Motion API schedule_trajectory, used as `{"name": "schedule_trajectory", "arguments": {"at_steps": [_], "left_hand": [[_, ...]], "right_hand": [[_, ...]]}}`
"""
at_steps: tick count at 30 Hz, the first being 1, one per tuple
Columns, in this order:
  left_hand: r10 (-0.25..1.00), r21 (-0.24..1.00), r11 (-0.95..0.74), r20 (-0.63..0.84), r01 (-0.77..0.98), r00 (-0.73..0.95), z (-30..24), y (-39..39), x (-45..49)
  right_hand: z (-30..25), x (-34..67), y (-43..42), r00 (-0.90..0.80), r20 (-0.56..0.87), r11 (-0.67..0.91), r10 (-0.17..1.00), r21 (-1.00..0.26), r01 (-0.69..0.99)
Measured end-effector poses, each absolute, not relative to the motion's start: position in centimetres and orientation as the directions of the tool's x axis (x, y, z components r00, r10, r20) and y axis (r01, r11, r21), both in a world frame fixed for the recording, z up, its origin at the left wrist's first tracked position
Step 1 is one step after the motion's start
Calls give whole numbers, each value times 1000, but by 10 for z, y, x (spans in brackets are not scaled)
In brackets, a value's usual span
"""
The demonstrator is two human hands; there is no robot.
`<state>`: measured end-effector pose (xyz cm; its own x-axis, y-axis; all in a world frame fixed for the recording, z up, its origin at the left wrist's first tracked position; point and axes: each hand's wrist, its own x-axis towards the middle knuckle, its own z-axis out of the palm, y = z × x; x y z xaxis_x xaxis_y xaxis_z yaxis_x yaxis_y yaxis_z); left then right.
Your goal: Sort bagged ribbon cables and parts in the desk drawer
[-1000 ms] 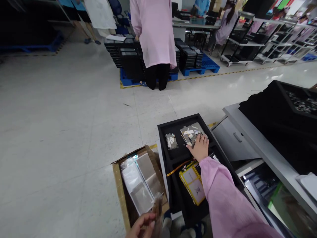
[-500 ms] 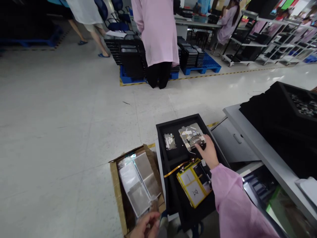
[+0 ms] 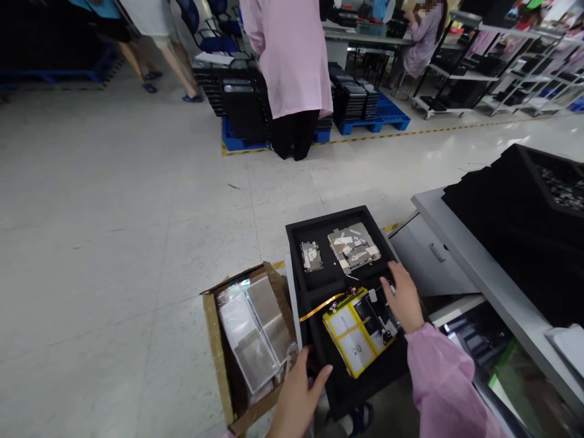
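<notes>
Two black foam trays overlap in front of me. On the near tray (image 3: 329, 389) lie yellow-edged battery packs (image 3: 353, 340) with an orange ribbon cable (image 3: 319, 308) at their far left corner. The far tray (image 3: 314, 219) holds grey metal boards (image 3: 356, 248) and a smaller metal board (image 3: 311, 257). My left hand (image 3: 298, 389) is at the near tray's left edge, thumb and fingers apart; whether it touches the edge I cannot tell. Over the right side of the battery packs, my right hand (image 3: 405, 299) is open with fingers spread and holds nothing.
An open cardboard box (image 3: 214, 347) with clear-wrapped flat panels (image 3: 260, 334) stands on the floor at left. To the right is a grey cabinet (image 3: 438, 225) topped by stacked black trays (image 3: 502, 225). A person in a pink smock (image 3: 289, 61) stands ahead by blue pallets (image 3: 378, 115).
My right hand has left the grey metal boards and come nearer, to the battery packs' right side. My left hand has moved up and right from the cardboard box to the tray edge, its fingers opening.
</notes>
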<state>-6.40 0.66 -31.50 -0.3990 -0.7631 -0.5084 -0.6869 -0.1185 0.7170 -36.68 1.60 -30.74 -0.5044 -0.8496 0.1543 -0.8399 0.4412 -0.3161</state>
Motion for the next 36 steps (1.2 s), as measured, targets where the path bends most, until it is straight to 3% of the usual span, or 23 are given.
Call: {"name": "schedule_trajectory", "arguments": {"at_steps": [5,19,36], "left_hand": [[-720,732,-137,-536,-667,-441,-319,4,-61],[-705,753,-155,-537,-639,-462,-320,1,-61],[-683,748,-179,-562,-639,-467,-315,-1,-63]], "right_hand": [[-307,-323,-38,-302,123,260,-945,-271,-927],[-312,-305,-55,-337,145,313,-930,-167,-935],[-313,-297,-56,-427,154,404,-891,-159,-901]]}}
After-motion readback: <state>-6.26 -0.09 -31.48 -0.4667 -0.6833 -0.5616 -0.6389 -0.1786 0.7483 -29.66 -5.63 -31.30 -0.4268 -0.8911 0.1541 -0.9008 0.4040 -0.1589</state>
